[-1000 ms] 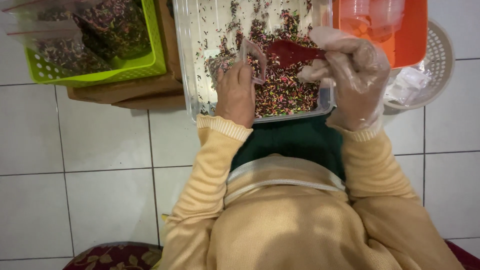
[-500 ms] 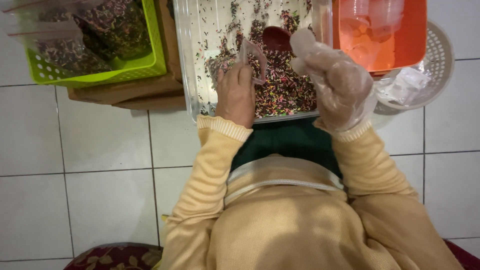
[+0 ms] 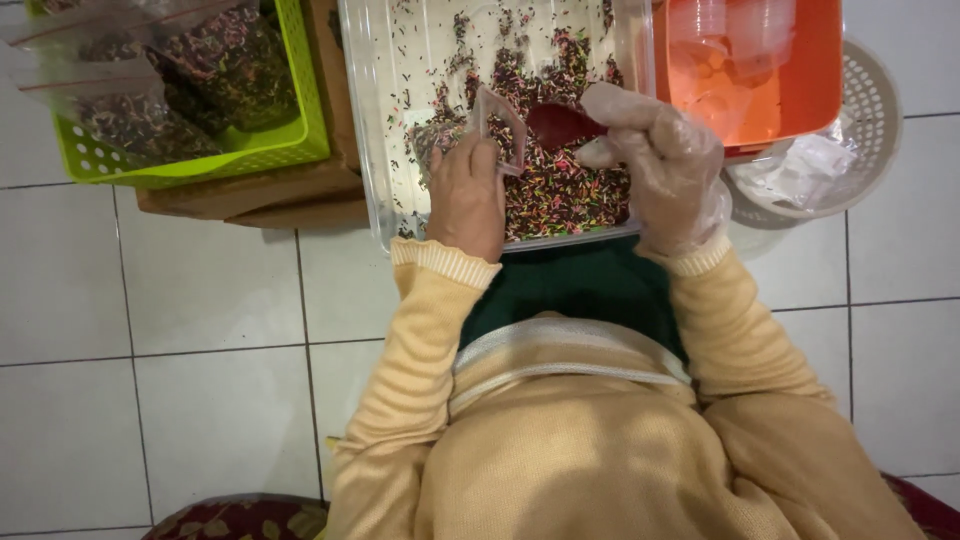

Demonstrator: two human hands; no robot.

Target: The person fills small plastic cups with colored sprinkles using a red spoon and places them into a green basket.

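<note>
Looking straight down here: the person's bare left hand [image 3: 466,195] pinches a small clear plastic bag [image 3: 500,130] by its mouth, holding it open and tilted over a big clear rectangular plastic tub [image 3: 385,150] that has a layer of multicoloured sprinkles [image 3: 560,195] (mostly dark with pink, green and yellow bits) spread thickest toward the near right side. The right hand [image 3: 665,165], inside a thin see-through disposable glove, is closed around the handle of a dark red plastic scoop [image 3: 560,125], with the scoop's bowl sitting right at the bag's opening, touching or nearly so, can't tell which. Left of the tub there's a lime green perforated plastic basket [image 3: 200,160] stuffed with clear bags already filled with sprinkles [image 3: 215,70], dark and speckled, leaning against each other. That basket sits on a brown wooden board [image 3: 250,195] which also runs under the tub's left edge. On the right, touching the tub, is an orange plastic container [image 3: 810,80] with clear plastic pieces inside, and beside it a round white perforated basket [image 3: 875,110] holding crumpled clear plastic [image 3: 800,170]. All of it is on a white tiled floor [image 3: 150,350]. No labels visible on any of the bags.
</note>
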